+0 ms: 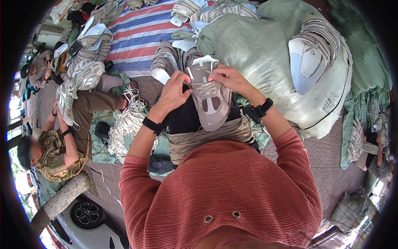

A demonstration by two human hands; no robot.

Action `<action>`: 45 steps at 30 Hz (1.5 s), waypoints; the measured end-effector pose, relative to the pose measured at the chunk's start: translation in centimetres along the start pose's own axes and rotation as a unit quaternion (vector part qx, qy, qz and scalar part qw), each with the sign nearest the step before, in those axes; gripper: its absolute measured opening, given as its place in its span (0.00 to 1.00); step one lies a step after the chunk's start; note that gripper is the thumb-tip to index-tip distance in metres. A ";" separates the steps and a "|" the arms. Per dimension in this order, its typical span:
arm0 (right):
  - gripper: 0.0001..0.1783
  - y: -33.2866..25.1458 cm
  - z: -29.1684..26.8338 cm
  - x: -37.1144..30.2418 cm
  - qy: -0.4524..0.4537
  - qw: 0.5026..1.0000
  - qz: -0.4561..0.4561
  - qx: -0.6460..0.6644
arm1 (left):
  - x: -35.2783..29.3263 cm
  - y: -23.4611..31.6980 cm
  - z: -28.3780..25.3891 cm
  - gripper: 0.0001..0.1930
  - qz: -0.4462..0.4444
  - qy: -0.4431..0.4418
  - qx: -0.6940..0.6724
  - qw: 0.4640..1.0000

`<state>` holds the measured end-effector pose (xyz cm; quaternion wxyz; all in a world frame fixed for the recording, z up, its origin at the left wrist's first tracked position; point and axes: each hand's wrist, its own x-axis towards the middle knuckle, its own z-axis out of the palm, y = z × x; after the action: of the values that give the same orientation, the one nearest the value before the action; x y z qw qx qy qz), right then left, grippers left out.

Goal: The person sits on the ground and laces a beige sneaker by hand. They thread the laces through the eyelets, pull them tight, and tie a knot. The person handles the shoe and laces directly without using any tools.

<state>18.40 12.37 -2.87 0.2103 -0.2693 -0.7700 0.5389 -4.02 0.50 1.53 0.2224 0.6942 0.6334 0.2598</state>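
Shoe [210,101], taupe/grey mesh, qty 1 in work, sits upright above the lap, toe twd wearer, tongue [200,74] up at far end. Small dark print on tongue, approx 1 line. Another small dark mark inside the shoe stack [311,62] on the R side. So 2 spots w/ print, both tiny.

Hands: 2, both at the shoe. L hand [175,90] has fingers bent at shoe's L edge, thumb + index near ea. other; can't tell if they're clamped on lace or edge. R hand [233,79] has thumb + index pinched on the shoe's R edge, beside tongue. Pale laces [208,89] cross the shoe btwn the hands.

Wristbands: 2, black, 1 on L wrist [153,125], 1 on R [263,108]. Sweater [224,178] rust-red, ribbed, 2 metal eyelets. Lap: 1 thick bundle of taupe laces [209,139]. Floor, L: 1 tangled heap of white laces [125,126].

Big sack [257,54], pale green/white, qty 1, just R of the shoe; shoe stack rests on it. Striped sheet [139,35], red/white/blue, qty 1, beyond. Other ppl: at least 3; nearest, seated L in camo top [58,162], holds 1 pale shoe [65,101].
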 end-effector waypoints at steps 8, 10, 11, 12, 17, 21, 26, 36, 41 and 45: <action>0.13 -3.0 -1.1 -1.0 0.001 0.983 0.146 0.112 | -0.3 0.4 0.5 0.11 -0.044 0.005 0.068 0.997; 0.15 -1.5 -1.3 -1.3 0.040 0.983 0.139 0.116 | -0.4 -1.1 0.4 0.08 0.029 -0.012 0.112 0.993; 0.15 -0.6 -1.2 -1.5 0.059 0.982 0.135 0.118 | -0.5 -1.9 0.4 0.07 0.064 -0.020 0.134 0.989; 0.15 0.2 -1.0 -1.7 0.083 0.984 0.114 0.105 | -0.3 -2.1 0.3 0.07 0.079 -0.028 0.150 0.985; 0.15 2.5 0.2 -2.7 0.129 0.989 0.062 0.037 | 2.6 0.0 -2.7 0.10 0.216 -0.039 0.280 0.934; 0.13 1.2 -0.1 -3.2 0.092 0.992 0.074 0.045 | 6.7 1.2 -2.2 0.11 0.354 -0.068 0.324 0.875; 0.12 -0.4 -0.2 -4.0 0.120 0.983 0.122 0.071 | 9.8 1.2 -1.2 0.12 0.251 0.026 0.280 0.926; 0.10 0.2 -0.7 -4.1 0.021 0.988 0.117 0.094 | 6.1 2.1 2.7 0.07 0.130 -0.018 0.180 0.975; 0.12 0.6 0.0 -3.3 0.037 0.994 0.098 0.031 | 6.2 2.3 3.4 0.07 0.116 -0.053 0.148 0.981; 0.14 0.7 -0.2 -3.2 0.027 0.987 0.102 0.119 | 6.2 2.1 3.5 0.07 0.118 -0.072 0.116 0.984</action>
<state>21.09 10.61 -3.58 0.2051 -0.3340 -0.6627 0.6381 0.20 6.53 0.67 0.1531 0.8017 0.5556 0.1584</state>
